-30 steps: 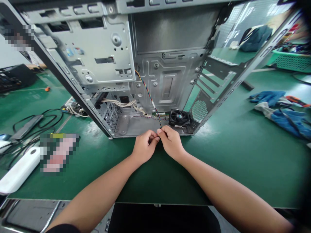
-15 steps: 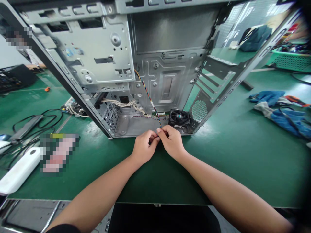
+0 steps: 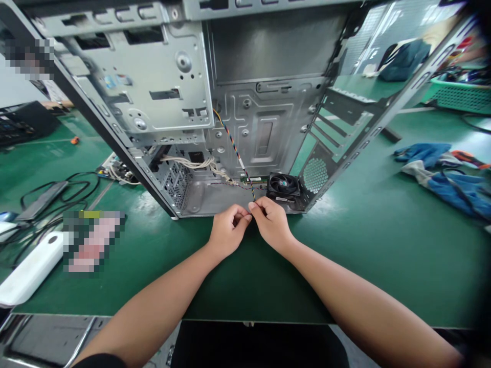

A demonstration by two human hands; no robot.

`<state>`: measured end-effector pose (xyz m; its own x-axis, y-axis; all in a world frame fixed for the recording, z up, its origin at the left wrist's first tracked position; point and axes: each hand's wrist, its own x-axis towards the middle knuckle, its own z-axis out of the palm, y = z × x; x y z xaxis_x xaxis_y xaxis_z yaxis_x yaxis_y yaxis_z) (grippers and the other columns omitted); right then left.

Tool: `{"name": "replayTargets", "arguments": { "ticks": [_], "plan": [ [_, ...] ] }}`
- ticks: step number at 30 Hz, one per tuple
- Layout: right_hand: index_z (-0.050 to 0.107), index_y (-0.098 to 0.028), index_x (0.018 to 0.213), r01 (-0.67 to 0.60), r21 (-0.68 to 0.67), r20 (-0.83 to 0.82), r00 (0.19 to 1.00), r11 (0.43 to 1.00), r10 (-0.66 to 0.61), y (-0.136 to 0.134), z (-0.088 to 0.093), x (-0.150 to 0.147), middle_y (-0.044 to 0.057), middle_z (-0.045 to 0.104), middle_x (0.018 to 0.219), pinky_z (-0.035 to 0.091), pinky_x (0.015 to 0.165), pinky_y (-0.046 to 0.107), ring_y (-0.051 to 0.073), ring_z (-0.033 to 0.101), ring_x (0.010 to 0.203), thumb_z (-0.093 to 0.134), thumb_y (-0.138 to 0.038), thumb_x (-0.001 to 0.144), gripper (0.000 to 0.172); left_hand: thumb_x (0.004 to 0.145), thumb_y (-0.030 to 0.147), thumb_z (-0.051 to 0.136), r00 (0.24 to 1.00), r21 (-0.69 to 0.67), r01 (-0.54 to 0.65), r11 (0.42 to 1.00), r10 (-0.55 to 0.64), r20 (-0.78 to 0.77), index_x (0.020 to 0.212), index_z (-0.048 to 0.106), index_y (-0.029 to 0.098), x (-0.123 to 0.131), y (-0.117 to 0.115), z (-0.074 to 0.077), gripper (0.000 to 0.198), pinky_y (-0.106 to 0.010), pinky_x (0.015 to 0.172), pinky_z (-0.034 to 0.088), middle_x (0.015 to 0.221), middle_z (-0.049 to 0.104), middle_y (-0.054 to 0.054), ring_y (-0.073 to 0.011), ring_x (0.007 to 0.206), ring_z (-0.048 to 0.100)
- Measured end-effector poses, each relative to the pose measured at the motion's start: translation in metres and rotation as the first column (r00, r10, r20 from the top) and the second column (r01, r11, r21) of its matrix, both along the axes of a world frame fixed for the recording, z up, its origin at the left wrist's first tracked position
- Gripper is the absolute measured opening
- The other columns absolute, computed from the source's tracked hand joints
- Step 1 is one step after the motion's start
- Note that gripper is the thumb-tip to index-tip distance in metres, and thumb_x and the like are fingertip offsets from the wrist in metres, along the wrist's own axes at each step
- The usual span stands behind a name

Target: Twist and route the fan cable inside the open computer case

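An open grey metal computer case [image 3: 264, 117] stands on the green table [image 3: 368, 245] in front of me. A thin multicoloured twisted cable [image 3: 235, 148] runs down from inside the case to my hands. My left hand [image 3: 227, 234] and my right hand [image 3: 271, 221] meet at the case's front edge, both pinched shut on the cable's lower end. A small black fan [image 3: 283, 185] sits on the case floor just beyond my right hand. White wires [image 3: 195, 164] lie bundled inside at the left.
Black cables [image 3: 57, 197] and a white device [image 3: 32, 268] lie on the table at left. Blue cloth [image 3: 447, 171] lies at right, with a green basket [image 3: 458, 92] farther back. The table's near edge runs just below my forearms.
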<state>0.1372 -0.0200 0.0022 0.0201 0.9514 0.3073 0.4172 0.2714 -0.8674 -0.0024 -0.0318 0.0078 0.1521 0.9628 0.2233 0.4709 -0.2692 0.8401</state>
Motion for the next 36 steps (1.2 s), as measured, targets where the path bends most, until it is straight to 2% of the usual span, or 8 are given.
{"name": "replayTargets", "arguments": {
  "ticks": [5,9,19,24,31,36],
  "plan": [
    [0.049,-0.021,0.064,0.038,-0.004,-0.019,0.999,0.999,-0.038,0.0004,-0.0004,0.0,-0.003,0.048,0.058,0.033,0.054,0.027,0.013,0.042,0.056,0.053,-0.037,0.087,0.028,0.083,0.024,0.061,0.998,0.104,-0.003,0.995,0.008,-0.055,0.079,0.061,0.019,-0.0006,-0.0001,-0.0029,0.006,-0.023,0.061,0.047,0.072,0.067,0.001,-0.0111,0.061,0.059],
    [0.048,-0.021,0.063,0.038,0.0,-0.015,0.999,0.999,-0.038,0.0,-0.0006,0.0001,-0.003,0.048,0.058,0.033,0.055,0.027,0.013,0.042,0.056,0.053,-0.037,0.087,0.028,0.083,0.024,0.062,0.997,0.121,-0.013,0.993,0.022,-0.072,0.078,0.061,0.019,-0.0009,0.0001,-0.0032,0.006,-0.023,0.062,0.048,0.073,0.068,0.0,-0.0115,0.062,0.06],
    [0.045,-0.022,0.064,0.018,0.006,0.012,1.0,1.0,-0.019,0.0,-0.0005,-0.0006,-0.003,0.046,0.058,0.031,0.054,0.027,0.013,0.041,0.056,0.05,-0.034,0.088,0.027,0.082,0.025,0.063,0.998,0.065,-0.046,0.997,0.048,-0.034,0.079,0.062,0.019,-0.0012,-0.0003,-0.0032,0.007,-0.021,0.056,0.043,0.064,0.065,0.003,-0.0097,0.056,0.056],
    [0.044,-0.022,0.064,0.011,0.013,0.018,1.0,1.0,-0.011,0.0001,-0.0009,-0.0009,-0.003,0.045,0.058,0.031,0.055,0.027,0.013,0.041,0.057,0.049,-0.033,0.089,0.028,0.083,0.024,0.06,0.998,0.047,-0.03,0.998,0.032,-0.049,0.077,0.063,0.018,-0.0012,0.0005,-0.0021,0.009,-0.021,0.056,0.04,0.064,0.064,0.003,-0.0091,0.056,0.054],
    [0.04,-0.022,0.065,-0.022,0.034,0.024,0.999,0.999,0.021,-0.001,0.0008,0.0,-0.003,0.044,0.06,0.031,0.055,0.027,0.012,0.04,0.058,0.047,-0.031,0.089,0.027,0.083,0.023,0.059,1.0,-0.059,0.009,0.998,-0.007,0.022,0.074,0.061,0.017,-0.0003,0.0006,0.0046,0.011,-0.019,0.052,0.036,0.059,0.058,0.004,-0.0083,0.054,0.05],
    [0.043,-0.022,0.063,-0.005,0.016,0.004,1.0,1.0,0.005,-0.0001,0.0001,-0.0001,-0.003,0.045,0.058,0.031,0.055,0.026,0.012,0.04,0.056,0.049,-0.033,0.088,0.028,0.082,0.026,0.061,0.999,-0.051,-0.016,0.999,0.017,0.033,0.075,0.062,0.018,-0.0005,0.0008,0.0002,0.011,-0.019,0.052,0.037,0.059,0.061,0.004,-0.0083,0.053,0.052]
  ]
}}
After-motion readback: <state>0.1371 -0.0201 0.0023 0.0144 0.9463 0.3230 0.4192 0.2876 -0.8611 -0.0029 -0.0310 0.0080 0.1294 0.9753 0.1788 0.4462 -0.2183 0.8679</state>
